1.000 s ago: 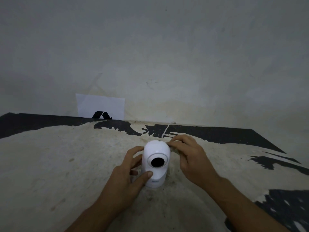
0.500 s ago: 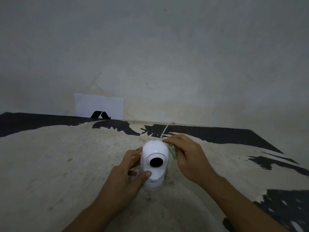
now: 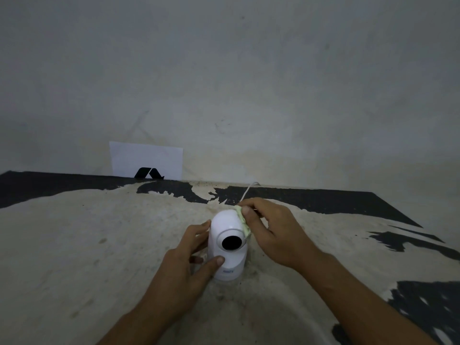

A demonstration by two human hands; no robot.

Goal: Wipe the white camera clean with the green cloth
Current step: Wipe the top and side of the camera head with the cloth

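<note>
The white camera (image 3: 227, 225) stands upright in the middle of a worn, pale table, its round black lens facing me. My left hand (image 3: 185, 267) grips its body from the left, thumb on the front of the base and fingers round the side. My right hand (image 3: 272, 232) presses a small pale green cloth (image 3: 244, 221) against the upper right side of the camera's dome. Only a strip of the cloth shows; the rest is hidden under my fingers.
A thin white cable (image 3: 249, 191) runs from behind the camera toward the wall. A white paper card with a black mark (image 3: 146, 160) leans on the wall at the back left. The table surface (image 3: 87, 245) is pale with peeling black patches at the back and right.
My right hand has slid the cloth from the back top of the dome down onto its right side, so more green shows. My left hand keeps the same grip.
</note>
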